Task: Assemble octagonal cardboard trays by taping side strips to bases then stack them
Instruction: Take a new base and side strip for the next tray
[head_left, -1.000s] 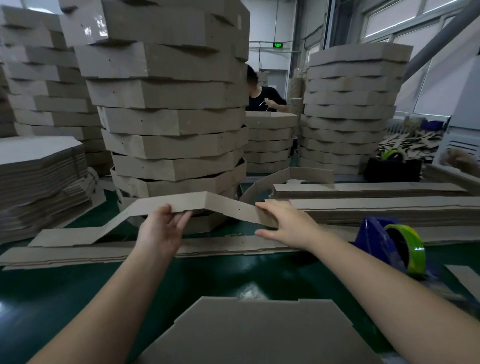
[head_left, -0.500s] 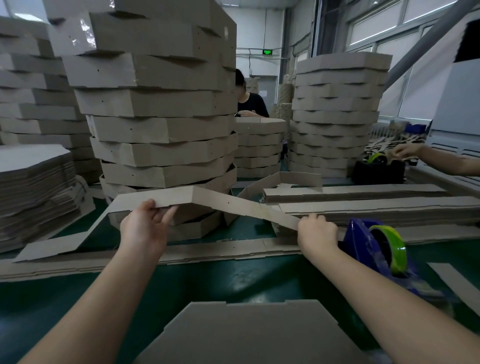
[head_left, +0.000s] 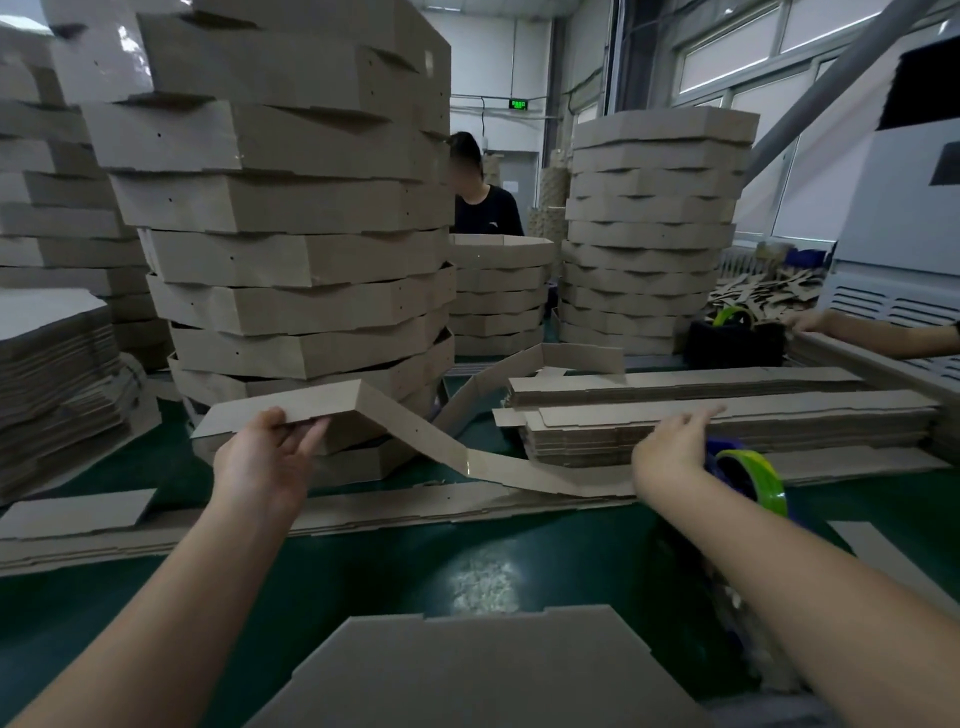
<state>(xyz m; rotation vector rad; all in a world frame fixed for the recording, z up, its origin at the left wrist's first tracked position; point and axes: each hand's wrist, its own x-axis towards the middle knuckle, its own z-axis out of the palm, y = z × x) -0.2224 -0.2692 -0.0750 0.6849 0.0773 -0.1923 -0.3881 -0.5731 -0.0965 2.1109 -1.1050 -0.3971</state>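
Note:
My left hand (head_left: 265, 460) grips the raised left part of a creased cardboard side strip (head_left: 415, 434). The strip bends down to the right, and its far end lies on the green table by my right wrist. My right hand (head_left: 672, 447) is off the strip, with its fingers stretched out over the edge of a pile of flat side strips (head_left: 753, 418). A flat octagonal base (head_left: 467, 670) lies at the near edge between my forearms. A tall stack of finished trays (head_left: 291, 260) stands just behind the held strip.
A blue tape dispenser with a green roll (head_left: 748, 475) sits just under my right hand. Flat bases are piled at the left (head_left: 52, 353), and more tray stacks (head_left: 654, 228) stand behind. Another person's hand (head_left: 810, 322) reaches in at right, and a person (head_left: 483, 202) stands behind the stacks.
My right hand has let go of the strip's right part and moved right, over the strip pile above the dispenser. My left hand still holds the strip up.

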